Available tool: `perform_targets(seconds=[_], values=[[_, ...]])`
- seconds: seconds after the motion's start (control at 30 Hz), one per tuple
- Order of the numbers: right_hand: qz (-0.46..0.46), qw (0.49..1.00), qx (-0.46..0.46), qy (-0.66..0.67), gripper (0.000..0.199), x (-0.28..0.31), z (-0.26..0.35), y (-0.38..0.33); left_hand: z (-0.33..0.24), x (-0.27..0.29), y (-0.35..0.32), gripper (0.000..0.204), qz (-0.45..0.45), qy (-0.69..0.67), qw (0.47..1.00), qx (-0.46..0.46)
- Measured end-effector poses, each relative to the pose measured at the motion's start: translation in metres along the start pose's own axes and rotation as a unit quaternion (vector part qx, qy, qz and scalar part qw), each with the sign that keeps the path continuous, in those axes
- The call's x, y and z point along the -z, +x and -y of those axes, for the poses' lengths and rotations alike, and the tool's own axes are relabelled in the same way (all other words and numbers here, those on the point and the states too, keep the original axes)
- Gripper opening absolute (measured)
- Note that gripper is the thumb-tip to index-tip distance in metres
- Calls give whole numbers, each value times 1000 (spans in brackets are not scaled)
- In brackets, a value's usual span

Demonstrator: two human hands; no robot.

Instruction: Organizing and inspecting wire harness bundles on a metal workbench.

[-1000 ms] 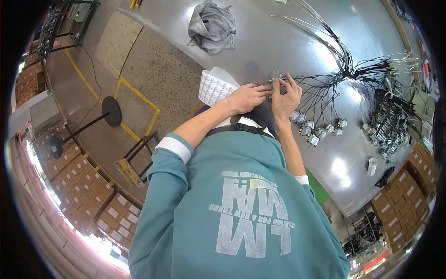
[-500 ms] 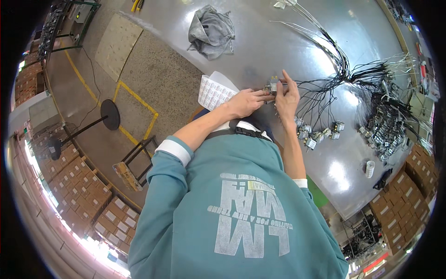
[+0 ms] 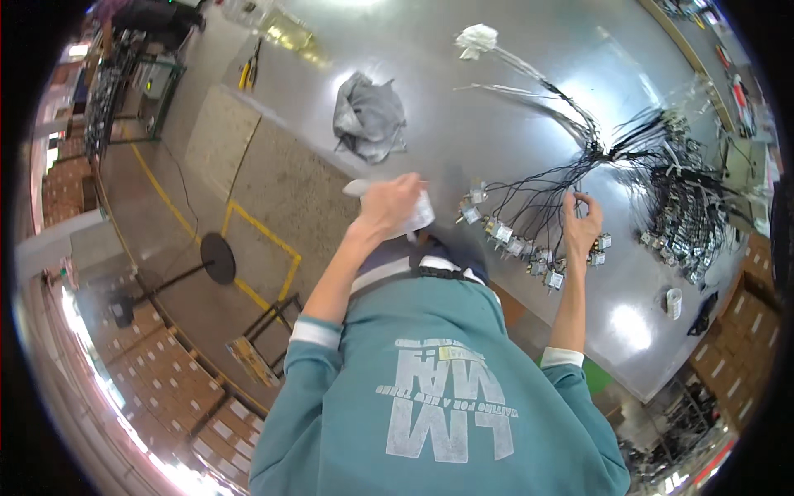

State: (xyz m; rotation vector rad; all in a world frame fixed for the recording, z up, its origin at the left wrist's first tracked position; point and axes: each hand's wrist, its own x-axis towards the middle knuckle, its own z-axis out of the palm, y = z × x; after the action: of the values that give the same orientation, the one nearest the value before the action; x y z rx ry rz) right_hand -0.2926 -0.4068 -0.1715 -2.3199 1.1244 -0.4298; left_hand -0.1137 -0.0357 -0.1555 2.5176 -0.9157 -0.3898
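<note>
My left hand is closed around a white sheet of labels, which is bunched at the table's near edge. Further right, my right hand is raised over a fan of black wires. Its thumb and forefinger curl together in a pinch; whatever lies between them is too small to make out. Small boxy metal parts hang on the wire ends, lying in a row along the near side of the table, between and around my hands.
A crumpled grey cloth lies on the metal table. Farther right sits a dense heap of similar wired parts, with a small white roll nearby. Yellow-handled pliers lie at the far left edge. Stacked cartons stand at the right.
My hands have moved apart from the metal part they were both at. The left hand has gone back to the label sheet; the right has swung right over the wires.
</note>
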Motion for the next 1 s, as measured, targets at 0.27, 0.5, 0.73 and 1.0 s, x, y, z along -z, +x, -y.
perform_targets(seconds=[0.27,0.5,0.73,1.0], values=[[-103,994,-2,-23,56,3,11,16,31,73,-53,31,-81,26,984,159],[132,974,-111,147,90,-49,6,43,28,65,-54,31,-69,57,984,157],[315,911,-181,195,55,-61,-12,52,21,42,-19,31,-46,55,989,129],[355,888,-107,272,56,-27,36,22,37,41,-30,31,-77,29,989,121]])
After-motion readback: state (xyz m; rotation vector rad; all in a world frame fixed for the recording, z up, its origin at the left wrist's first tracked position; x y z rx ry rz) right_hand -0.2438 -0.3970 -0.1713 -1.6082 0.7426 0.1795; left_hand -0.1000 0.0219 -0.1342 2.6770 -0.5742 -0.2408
